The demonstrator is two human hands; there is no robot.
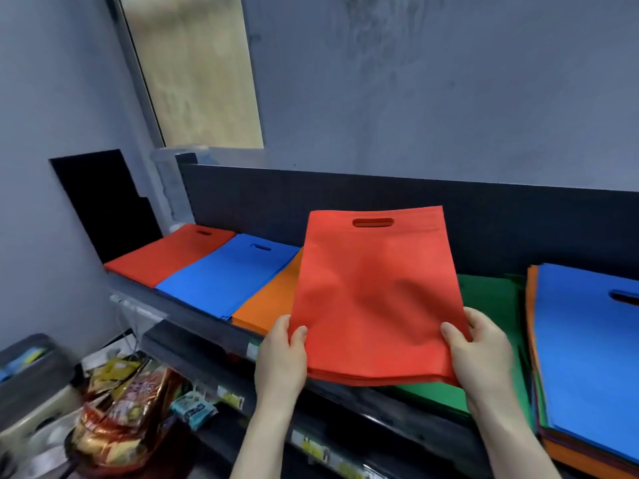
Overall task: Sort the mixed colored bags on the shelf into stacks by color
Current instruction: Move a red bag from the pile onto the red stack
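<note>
Nearest, the left hand point(281, 354) and right hand point(484, 354) each pinch a bottom corner of the red bags point(373, 292), thumb on top and fingers curled underneath. The thin bundle is held up off the shelf point(380, 406), with its far end raised. Its long axis runs away from the person, and the handle slot point(372, 223) at the far end points toward the back panel point(518, 223). Directly beneath the bundle lies the green stack point(491, 295). The mixed pile point(587, 340), blue on top, sits just beside that on the right. Leftward along the shelf come the orange stack point(273, 302), partly hidden by the bundle, then the blue stack point(224, 274), and farthest off the red stack point(166, 257) at the left end. The blue and red stacks show their slots toward the back, as the held bags do. The goal thus lies well to the left and farther back, on the left hand's side. The move looks like a sideways carry over two stacks, with no turning of the bundle needed.
</note>
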